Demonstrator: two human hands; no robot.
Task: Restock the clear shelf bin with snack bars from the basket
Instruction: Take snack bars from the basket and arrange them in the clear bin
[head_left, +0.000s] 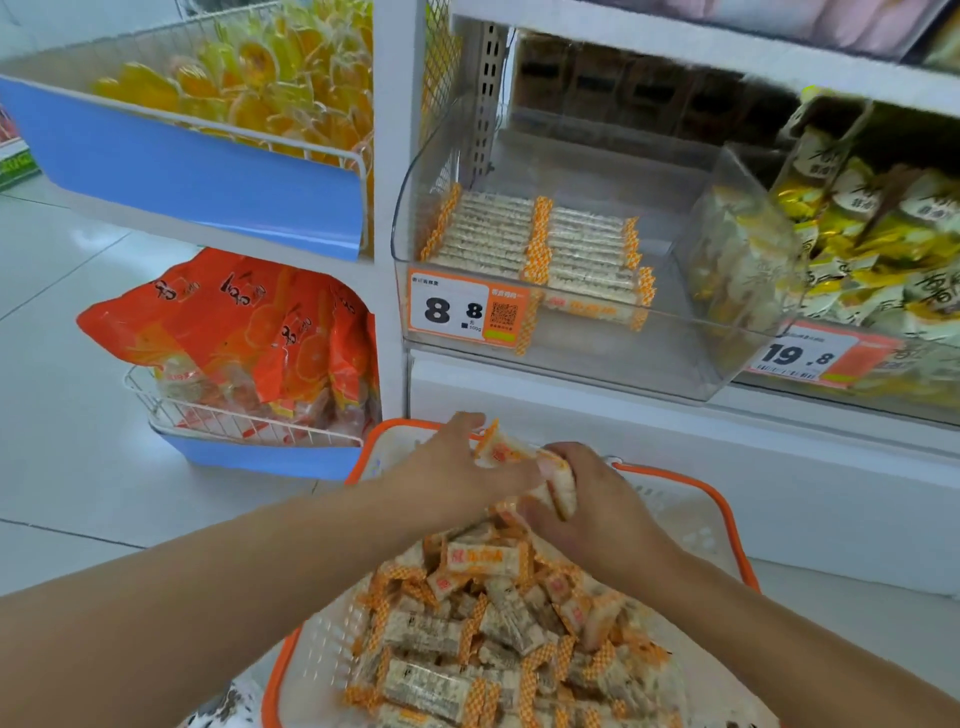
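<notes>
A white basket with an orange rim (724, 514) sits low in front of me, heaped with snack bars (467, 634) in orange-checked wrappers. My right hand (597, 509) is closed around a small bunch of bars (558, 486) above the heap. My left hand (452, 467) reaches in beside it, fingers spread, touching the same bunch near a bar end (491, 439). Above, the clear shelf bin (613, 364) with an 8.8 price tag (457, 309) holds two neat rows of the same bars (530, 244) lying flat, with room above them.
Right of the bin is another clear bin (737, 249) of yellow-white wrapped snacks priced 19.8. To the left, wire baskets hold yellow sweets (249, 78) and red-orange bags (249, 332). A white shelf post (397, 208) divides them. Pale tiled floor lies at the left.
</notes>
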